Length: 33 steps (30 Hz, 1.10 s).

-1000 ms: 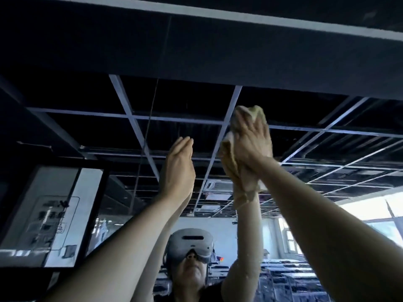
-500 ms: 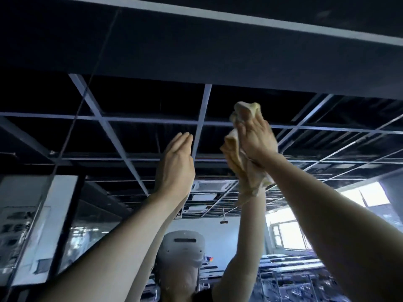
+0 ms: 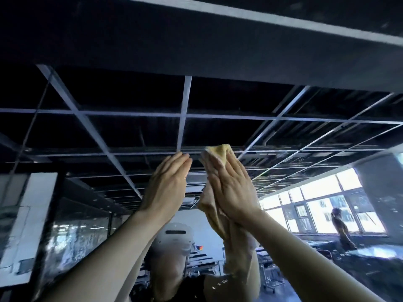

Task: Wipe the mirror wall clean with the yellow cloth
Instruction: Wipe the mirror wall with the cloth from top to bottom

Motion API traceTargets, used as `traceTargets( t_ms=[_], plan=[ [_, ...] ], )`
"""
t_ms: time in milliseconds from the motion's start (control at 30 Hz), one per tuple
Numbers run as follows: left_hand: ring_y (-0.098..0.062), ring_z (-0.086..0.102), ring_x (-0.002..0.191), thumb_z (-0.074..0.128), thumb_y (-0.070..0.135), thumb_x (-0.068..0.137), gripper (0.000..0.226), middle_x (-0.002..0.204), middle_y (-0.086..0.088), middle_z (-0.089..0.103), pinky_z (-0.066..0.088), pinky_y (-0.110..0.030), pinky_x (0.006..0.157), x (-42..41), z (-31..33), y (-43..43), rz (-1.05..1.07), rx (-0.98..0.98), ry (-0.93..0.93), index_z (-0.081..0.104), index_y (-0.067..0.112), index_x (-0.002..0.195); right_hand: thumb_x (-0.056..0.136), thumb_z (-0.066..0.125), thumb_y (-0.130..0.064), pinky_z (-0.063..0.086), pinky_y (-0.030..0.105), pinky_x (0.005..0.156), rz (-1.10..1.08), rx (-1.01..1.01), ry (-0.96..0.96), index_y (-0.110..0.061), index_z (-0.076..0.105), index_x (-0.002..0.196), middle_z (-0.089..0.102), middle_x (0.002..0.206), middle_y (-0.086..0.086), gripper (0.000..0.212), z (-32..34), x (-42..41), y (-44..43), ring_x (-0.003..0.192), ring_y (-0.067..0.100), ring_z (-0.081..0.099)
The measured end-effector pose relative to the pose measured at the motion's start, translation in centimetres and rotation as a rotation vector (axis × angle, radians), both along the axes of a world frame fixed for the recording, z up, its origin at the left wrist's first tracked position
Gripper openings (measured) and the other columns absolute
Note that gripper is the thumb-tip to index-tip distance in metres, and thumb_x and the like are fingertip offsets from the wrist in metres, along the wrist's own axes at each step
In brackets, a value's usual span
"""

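Head view: left grip (image 3: 165,184) flat on one mirror wall (image 3: 218,99); right grip (image 3: 231,186) flat, pressing one yellow cloth (image 3: 220,150)

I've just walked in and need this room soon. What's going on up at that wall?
A person is wiping the mirror wall by hand. Their right hand presses a yellow cloth against the glass high up, fingers straight, with the cloth's loose end hanging below the palm. Their left hand is empty and appears to rest flat on the glass right beside it. Both arms are stretched upward. How much of the glass is already clean can't be judged from this view.
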<state>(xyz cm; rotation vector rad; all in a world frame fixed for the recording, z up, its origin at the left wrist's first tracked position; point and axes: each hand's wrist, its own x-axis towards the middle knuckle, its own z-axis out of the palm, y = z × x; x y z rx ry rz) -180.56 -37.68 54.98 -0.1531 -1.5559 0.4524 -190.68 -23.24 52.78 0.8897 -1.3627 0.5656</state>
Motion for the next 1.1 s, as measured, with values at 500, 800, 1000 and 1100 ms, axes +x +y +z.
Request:
traceTargets(
  t_ms=[500, 800, 1000, 1100],
  plan=[
    [-0.025, 0.053, 0.122, 0.066, -0.005, 0.079, 0.045, 0.128, -0.011, 0.059, 0.028, -0.038, 0.108, -3.0, -0.4, 4.6, -0.010, -0.058, -0.004, 0.059, 0.002, 0.123, 0.098, 0.017, -0.040, 0.005, 0.032, 0.119, 0.054, -0.225, -0.118, -0.025, 0.019, 0.150, 0.023, 0.156, 0.005, 0.055, 7.7, -5.9, 6.6, 0.146, 0.020, 0.005],
    [-0.024, 0.054, 0.121, 0.064, -0.002, 0.080, 0.043, 0.128, -0.010, 0.058, 0.030, -0.039, 0.109, 0.1, -3.4, 0.7, -0.028, -0.046, -0.068, 0.059, 0.004, 0.122, 0.092, 0.001, -0.053, -0.009, 0.031, 0.118, -0.038, -0.268, -0.286, -0.028, -0.001, 0.148, 0.007, 0.158, 0.003, 0.061, -1.3, -4.6, 6.6, 0.141, 0.011, -0.017],
    [-0.020, 0.053, 0.122, 0.042, 0.016, 0.092, 0.037, 0.130, -0.007, 0.057, 0.022, -0.029, 0.112, 4.1, -4.7, -3.4, 0.040, -0.073, -0.101, 0.059, 0.009, 0.125, 0.088, -0.006, -0.049, -0.013, 0.030, 0.117, -0.087, -0.193, -0.233, -0.015, 0.010, 0.152, 0.007, 0.159, 0.006, 0.074, -2.1, 0.5, -0.7, 0.145, 0.015, -0.011],
    [-0.020, 0.053, 0.122, 0.047, 0.015, 0.093, 0.034, 0.131, -0.007, 0.057, 0.027, -0.032, 0.110, 5.2, -5.0, -4.8, 0.037, -0.082, -0.145, 0.059, 0.007, 0.124, 0.089, -0.003, -0.048, -0.011, 0.029, 0.117, -0.047, -0.145, -0.193, -0.014, 0.010, 0.152, 0.009, 0.158, 0.008, 0.072, -2.0, 2.5, -2.8, 0.146, 0.018, -0.006]
  ],
)
